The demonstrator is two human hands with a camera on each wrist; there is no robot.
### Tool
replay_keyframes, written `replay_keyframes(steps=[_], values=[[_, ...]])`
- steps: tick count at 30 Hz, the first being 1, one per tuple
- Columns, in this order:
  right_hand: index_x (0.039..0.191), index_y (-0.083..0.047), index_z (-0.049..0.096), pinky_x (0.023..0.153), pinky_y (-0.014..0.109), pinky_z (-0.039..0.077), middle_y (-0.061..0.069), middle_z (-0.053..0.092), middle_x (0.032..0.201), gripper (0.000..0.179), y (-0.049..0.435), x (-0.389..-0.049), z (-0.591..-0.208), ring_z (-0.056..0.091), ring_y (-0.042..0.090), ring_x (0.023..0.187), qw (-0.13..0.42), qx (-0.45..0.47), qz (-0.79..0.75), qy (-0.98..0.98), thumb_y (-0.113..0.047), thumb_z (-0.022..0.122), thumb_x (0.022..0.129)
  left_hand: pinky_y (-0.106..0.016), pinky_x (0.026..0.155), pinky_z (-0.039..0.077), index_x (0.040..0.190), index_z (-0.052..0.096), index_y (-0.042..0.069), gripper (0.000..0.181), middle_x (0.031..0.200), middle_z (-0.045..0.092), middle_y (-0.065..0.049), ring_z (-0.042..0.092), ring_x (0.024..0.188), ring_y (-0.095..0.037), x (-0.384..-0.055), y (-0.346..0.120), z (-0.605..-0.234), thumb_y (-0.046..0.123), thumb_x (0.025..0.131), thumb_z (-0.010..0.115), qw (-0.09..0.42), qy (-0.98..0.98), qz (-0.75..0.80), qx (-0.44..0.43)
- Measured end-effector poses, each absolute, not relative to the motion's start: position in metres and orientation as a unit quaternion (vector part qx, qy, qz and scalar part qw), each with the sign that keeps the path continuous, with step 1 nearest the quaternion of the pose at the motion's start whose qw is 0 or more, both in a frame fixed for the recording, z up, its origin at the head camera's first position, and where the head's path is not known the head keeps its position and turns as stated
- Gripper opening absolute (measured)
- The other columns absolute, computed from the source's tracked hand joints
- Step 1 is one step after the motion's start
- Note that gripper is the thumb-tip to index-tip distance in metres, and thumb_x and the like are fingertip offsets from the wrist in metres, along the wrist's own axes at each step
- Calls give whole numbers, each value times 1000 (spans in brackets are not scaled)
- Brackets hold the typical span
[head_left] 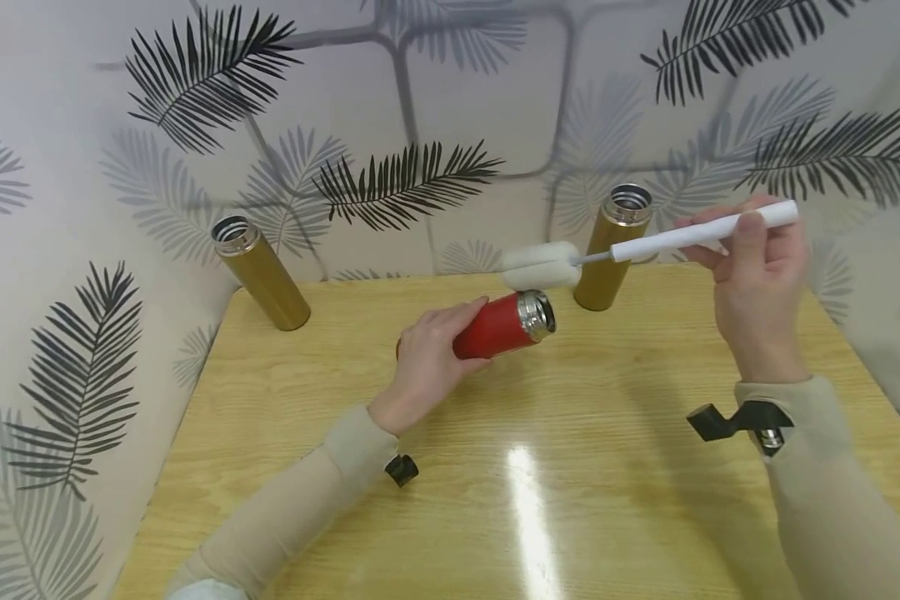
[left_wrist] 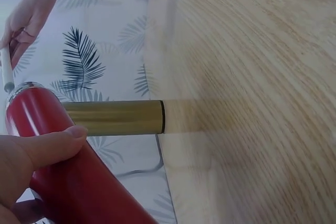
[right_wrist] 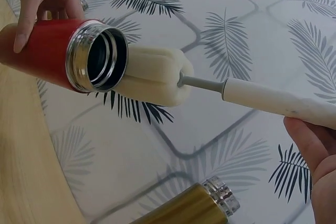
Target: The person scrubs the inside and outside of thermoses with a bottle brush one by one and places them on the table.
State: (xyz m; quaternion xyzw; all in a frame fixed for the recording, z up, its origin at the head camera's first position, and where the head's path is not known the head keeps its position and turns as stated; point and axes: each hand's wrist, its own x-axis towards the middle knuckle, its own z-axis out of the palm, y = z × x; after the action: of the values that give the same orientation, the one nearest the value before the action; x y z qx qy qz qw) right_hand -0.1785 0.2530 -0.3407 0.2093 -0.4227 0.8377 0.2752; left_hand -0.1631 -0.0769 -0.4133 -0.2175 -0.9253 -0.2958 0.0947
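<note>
My left hand [head_left: 431,350] grips a red thermos bottle [head_left: 495,327] round its body, tilted with its uncapped steel mouth [right_wrist: 100,56] toward the right. In my right hand [head_left: 761,283] is the white handle [head_left: 705,233] of a bottle brush, held between thumb and fingers. The brush's cream sponge head [head_left: 542,267] lies just above and behind the bottle's mouth in the head view, outside the opening. From the right wrist, the sponge [right_wrist: 157,74] shows partly hidden behind the steel rim. The left wrist view shows the left thumb [left_wrist: 58,148] across the red body.
Two uncapped gold thermos bottles stand on the wooden table [head_left: 585,467]: one at the back left [head_left: 264,275], one at the back right [head_left: 611,250] behind the brush. A leaf-patterned wall [head_left: 465,108] rises behind the table's back edge.
</note>
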Motion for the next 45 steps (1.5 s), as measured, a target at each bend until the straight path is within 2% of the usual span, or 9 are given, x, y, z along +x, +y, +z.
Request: replay_keyframes(steps=[10, 17, 28, 34, 45], values=[[102, 11, 50, 78, 42, 63, 29, 66, 94, 15, 263, -177, -342, 73, 39, 89, 283, 217, 821, -446, -2, 58, 104, -57, 96, 51, 151, 56, 19, 82, 141, 66, -8, 62, 123, -31, -162, -76, -413, 24, 79, 94, 96, -918, -317, -217], [104, 7, 54, 82, 39, 63, 26, 68, 94, 7, 271, -172, -343, 73, 34, 88, 294, 210, 772, -523, 1, 52, 106, -53, 102, 51, 152, 55, 16, 80, 143, 65, -6, 63, 122, -30, -169, -79, -413, 25, 81, 92, 90, -913, -346, -199], [104, 11, 53, 81, 42, 63, 27, 69, 93, 8, 273, -165, -340, 74, 37, 86, 257, 227, 797, -497, 3, 52, 105, -52, 101, 52, 154, 53, 16, 82, 140, 67, -9, 63, 119, -31, -178, -83, -413, 29, 82, 91, 87, -920, -343, -169], [106, 15, 51, 81, 43, 63, 29, 69, 94, 16, 271, -161, -336, 74, 39, 88, 238, 243, 818, -463, 0, 56, 105, -52, 100, 53, 154, 52, 15, 84, 137, 68, -11, 64, 116, -33, -179, -83, -410, 27, 82, 92, 90, -923, -340, -157], [107, 14, 49, 82, 48, 63, 32, 68, 95, 17, 266, -155, -333, 73, 42, 87, 239, 228, 856, -398, -2, 54, 105, -48, 95, 55, 156, 50, 16, 89, 133, 70, -14, 67, 112, -32, -180, -81, -413, 35, 80, 92, 67, -918, -362, -145]])
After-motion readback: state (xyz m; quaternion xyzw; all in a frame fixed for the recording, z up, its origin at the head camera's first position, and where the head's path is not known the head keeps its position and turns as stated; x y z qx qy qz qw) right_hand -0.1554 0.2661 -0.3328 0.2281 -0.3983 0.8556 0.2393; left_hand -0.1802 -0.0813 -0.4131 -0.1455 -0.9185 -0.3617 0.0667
